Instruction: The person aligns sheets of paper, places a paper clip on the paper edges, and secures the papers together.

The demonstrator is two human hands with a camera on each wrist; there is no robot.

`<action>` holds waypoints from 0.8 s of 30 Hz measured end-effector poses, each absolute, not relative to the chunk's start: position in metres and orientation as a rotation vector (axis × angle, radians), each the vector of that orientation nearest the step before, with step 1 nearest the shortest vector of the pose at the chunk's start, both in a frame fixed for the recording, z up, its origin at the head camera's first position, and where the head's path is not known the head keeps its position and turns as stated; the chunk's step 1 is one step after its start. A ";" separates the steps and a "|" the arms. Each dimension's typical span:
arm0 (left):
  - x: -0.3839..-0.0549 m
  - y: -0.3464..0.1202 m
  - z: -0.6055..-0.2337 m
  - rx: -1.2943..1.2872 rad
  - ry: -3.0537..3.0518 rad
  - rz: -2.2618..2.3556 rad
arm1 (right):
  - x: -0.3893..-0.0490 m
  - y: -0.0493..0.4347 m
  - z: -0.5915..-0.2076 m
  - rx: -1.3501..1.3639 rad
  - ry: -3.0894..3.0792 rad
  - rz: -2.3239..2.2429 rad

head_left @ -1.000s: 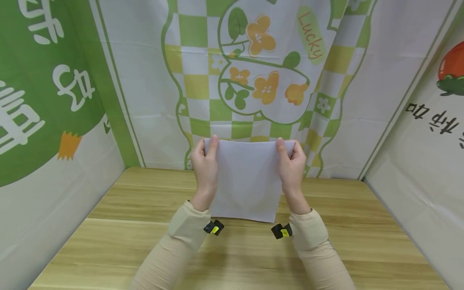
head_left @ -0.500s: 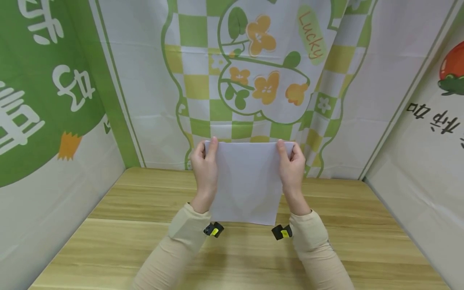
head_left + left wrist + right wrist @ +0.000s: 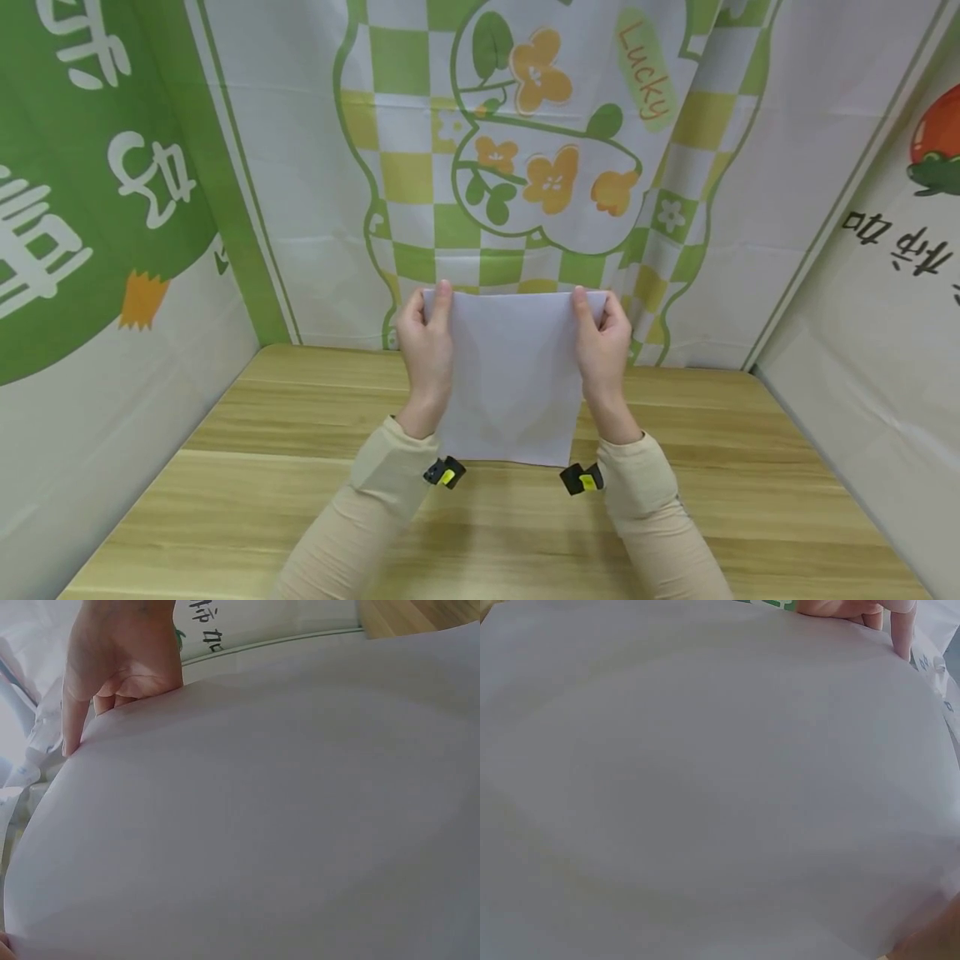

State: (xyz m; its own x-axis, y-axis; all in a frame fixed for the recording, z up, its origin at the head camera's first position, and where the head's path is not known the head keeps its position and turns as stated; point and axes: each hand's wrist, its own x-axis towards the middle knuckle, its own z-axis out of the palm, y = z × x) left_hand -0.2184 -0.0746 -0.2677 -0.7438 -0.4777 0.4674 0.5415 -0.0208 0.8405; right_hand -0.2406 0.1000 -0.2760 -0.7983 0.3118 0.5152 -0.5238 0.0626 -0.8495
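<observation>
Paper (image 3: 514,379) dipped slightly at bottom; left hand (image 3: 427,343), right hand (image 3: 606,350) pinching top corners

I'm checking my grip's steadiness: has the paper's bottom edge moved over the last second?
Yes, slightly: the bottom edge of the paper now sits lower in the head view, judged against the wooden tabletop.

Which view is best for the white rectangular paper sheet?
Head view: the white rectangular paper sheet shows top to bottom, with the bare left hand and bare right hand gripping its upper corners. Left wrist view: close-up, cropped by the frame. Right wrist view: also cropped, sheet filling most of it.
</observation>
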 end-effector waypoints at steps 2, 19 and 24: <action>-0.218 -0.075 -0.266 -0.074 -1.548 -1.844 | -0.240 0.100 -0.275 0.223 -1.744 1.802; -0.237 -0.083 -0.286 -0.103 -1.493 -1.895 | -0.242 0.099 -0.278 0.217 -1.745 1.800; -0.245 -0.087 -0.296 -0.111 -1.485 -1.878 | -0.243 0.099 -0.279 0.222 -1.738 1.796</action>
